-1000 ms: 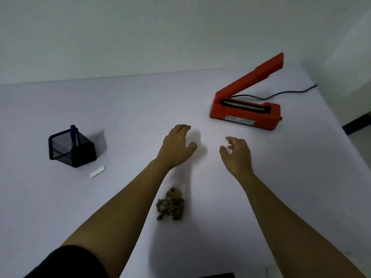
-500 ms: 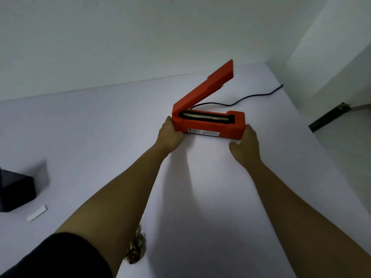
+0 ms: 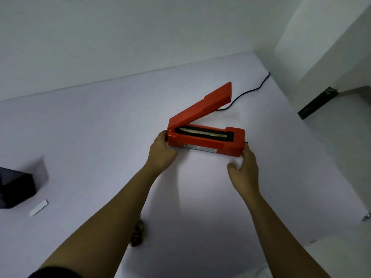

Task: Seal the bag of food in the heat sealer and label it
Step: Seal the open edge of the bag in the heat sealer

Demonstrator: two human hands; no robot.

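The red heat sealer (image 3: 206, 140) sits mid-table with its lid raised, the sealing strip showing. My left hand (image 3: 161, 152) grips its left end. My right hand (image 3: 244, 169) holds its right end, fingers against the side. The bag of food (image 3: 138, 233) lies close to me, mostly hidden behind my left forearm. A small white label (image 3: 38, 207) lies flat at the left.
A black pen holder (image 3: 14, 189) stands at the left edge beside the label. The sealer's black cord (image 3: 251, 91) runs to the table's far right corner. The white table (image 3: 96, 137) ends at a wall behind and drops off on the right.
Both hands reached forward from above the bag and took hold of the sealer's two ends. The sealer has since shifted slightly closer to me and to the right.
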